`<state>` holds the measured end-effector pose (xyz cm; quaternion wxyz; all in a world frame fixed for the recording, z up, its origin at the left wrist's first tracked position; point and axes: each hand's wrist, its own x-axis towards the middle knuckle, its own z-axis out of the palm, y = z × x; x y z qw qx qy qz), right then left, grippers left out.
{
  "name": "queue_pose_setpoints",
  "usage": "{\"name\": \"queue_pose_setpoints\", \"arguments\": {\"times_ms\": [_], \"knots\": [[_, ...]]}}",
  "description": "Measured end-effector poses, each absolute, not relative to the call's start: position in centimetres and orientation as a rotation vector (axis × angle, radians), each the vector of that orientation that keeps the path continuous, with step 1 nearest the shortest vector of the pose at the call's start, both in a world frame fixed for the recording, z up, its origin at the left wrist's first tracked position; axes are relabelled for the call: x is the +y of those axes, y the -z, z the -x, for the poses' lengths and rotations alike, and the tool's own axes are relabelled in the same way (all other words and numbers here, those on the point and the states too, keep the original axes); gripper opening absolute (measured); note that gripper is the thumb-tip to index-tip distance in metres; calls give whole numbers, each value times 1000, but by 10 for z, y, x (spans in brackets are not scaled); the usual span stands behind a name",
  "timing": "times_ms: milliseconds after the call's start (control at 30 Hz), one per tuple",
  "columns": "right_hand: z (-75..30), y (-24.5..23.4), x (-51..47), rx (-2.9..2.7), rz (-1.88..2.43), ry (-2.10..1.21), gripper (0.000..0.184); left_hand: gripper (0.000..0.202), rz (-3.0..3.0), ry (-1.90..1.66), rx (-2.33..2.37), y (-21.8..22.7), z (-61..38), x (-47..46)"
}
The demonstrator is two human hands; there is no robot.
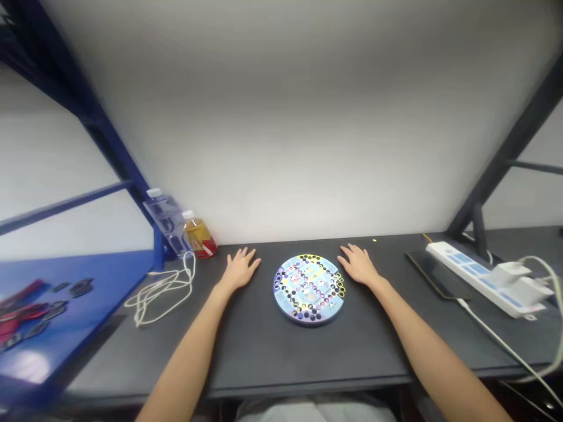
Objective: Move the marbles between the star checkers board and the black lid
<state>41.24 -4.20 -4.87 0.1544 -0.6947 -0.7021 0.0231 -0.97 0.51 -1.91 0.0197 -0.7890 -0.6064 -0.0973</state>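
A round board-game disc (309,289) lies flat on the dark desktop (272,346), near the middle of the desk and closer to the white back wall (299,129) than to the front edge. Its face is pale blue with a lilac rim, and a looping track of black and yellow circles runs around small printed figures (too small to make out in detail). The left hand (240,268) and right hand (359,265) rest palm down just beside it, one on each side, with fingers spread and nothing held; both are released and neither touches the disc. A broad stretch of dark desktop runs from the disc to the rounded front edge, and narrower strips separate it from the wall and each hand. Left of the left hand sit a loose white cable (162,291) and an amber drink bottle (199,235), with a blue shelf (65,310) beyond the desk's left end. To the right lie a black smartphone (435,274) and a white power strip (477,276), its plugged-in chargers (519,281) trailing white cords over the desk's right side
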Motion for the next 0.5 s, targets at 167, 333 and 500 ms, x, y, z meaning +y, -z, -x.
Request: {"name": "queue_pose_setpoints", "arguments": {"times_ms": [167,333,500], "knots": [[-412,50,-40,-2014,1986,-48,57,64,2457,312,-1868,20,11,7],[-412,49,-41,-2016,1982,-67,58,64,2457,315,-1880,21,11,8],[-411,50,-42,-2035,1973,-77,60,64,2399,388,-1894,22,10,6]]}}
